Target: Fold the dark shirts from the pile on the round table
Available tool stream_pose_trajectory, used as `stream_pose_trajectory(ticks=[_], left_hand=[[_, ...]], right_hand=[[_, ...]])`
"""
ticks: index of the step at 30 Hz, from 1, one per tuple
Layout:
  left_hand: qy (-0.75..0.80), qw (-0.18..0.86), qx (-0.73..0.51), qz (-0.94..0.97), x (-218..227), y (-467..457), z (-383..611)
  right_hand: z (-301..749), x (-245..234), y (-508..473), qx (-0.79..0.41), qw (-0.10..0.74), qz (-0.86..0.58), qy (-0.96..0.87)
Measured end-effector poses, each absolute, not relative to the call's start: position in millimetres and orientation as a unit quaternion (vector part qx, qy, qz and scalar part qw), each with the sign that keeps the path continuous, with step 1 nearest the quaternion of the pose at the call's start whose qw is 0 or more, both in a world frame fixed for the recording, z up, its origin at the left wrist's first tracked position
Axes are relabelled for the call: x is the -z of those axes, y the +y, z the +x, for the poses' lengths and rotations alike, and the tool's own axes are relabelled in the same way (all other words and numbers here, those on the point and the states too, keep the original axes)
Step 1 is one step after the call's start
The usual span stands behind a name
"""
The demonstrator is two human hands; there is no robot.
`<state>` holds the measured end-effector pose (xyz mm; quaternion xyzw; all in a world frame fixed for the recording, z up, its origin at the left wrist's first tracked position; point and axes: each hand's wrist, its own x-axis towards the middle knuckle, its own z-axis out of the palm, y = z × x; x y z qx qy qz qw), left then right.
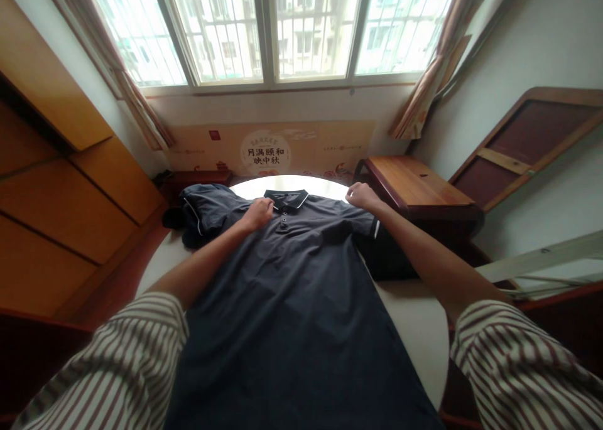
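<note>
From the head view, the shirt (292,292) lies face up on the round white counter (414,317). It is a dark polo with its collar (286,199) at the far edge, and its hem runs down toward me and out of the picture. My left hand (257,215) rests on the cloth just left of the collar. Its fingers are curled under and its knuckles are up, and I cannot tell whether any cloth is caught between the fingers. My right hand (362,195) sits at the far right shoulder, closed into a loose fist, and seems to pinch the shoulder edge. The left sleeve (202,213) is bunched and partly folded over near the counter's rim. The right sleeve (367,226) lies flatter, showing a pale trim line at its cuff. I judge the shirt light, soft and limp. It has no stiffness of its own, so it will sag and crease wherever it is not supported, and it should slide easily on the smooth counter. The collar and button placket look like the firmest parts. The shoulder seams look like the best places to grip, one in each hand, since a hold there keeps the body hanging square. Beyond the counter, a printed cardboard panel (268,150) leans under the window (273,28), and a wooden stool (409,182) stands to the right.
</note>
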<state>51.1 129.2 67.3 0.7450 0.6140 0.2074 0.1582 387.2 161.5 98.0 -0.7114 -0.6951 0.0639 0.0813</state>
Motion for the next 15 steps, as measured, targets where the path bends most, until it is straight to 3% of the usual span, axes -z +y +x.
stream_pose_trajectory(ticks=[4,9,15], left_hand=[[0.683,0.198,-0.190,0.676,-78,191,41],[0.713,0.246,-0.184,0.631,-58,219,31],[0.700,0.200,-0.240,0.642,-48,238,24]], right_hand=[[363,-86,195,-0.109,0.047,-0.703,-0.701],[361,-68,212,-0.136,0.013,-0.708,-0.693],[363,-65,218,-0.101,0.063,-0.708,-0.696]])
